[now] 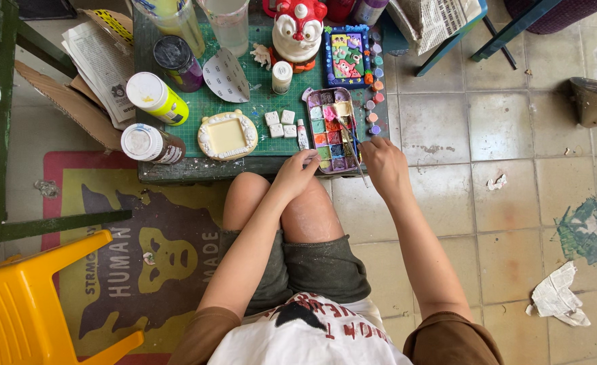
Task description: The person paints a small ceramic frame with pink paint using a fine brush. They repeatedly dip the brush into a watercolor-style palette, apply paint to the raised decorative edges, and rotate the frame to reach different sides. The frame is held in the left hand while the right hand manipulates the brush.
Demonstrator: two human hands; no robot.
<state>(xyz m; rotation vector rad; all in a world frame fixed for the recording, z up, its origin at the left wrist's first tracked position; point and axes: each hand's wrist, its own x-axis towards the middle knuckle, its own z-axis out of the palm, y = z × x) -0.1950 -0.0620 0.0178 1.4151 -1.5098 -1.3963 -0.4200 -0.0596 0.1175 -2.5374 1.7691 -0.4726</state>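
Observation:
My right hand [384, 165] grips a thin paintbrush [352, 147] whose tip reaches into a rectangular paint palette [333, 128] with several coloured wells. My left hand [297, 170] rests at the low table's front edge, fingers touching the palette's near left corner. A cream square plaster frame [227, 135] lies on the green cutting mat [258, 101], left of some small white square pieces [280, 124] and a small paint tube [302, 134]. A red-and-white figurine [299, 30] and a painted colourful tile [347, 56] stand further back.
Several paint jars [155, 98] and plastic cups [229, 23] crowd the table's left and back. A row of tiny paint pots [375, 88] lines the right edge. A yellow plastic chair [35, 304] stands at lower left on a printed rug [143, 250]. Crumpled paper [559, 295] lies on the tiled floor.

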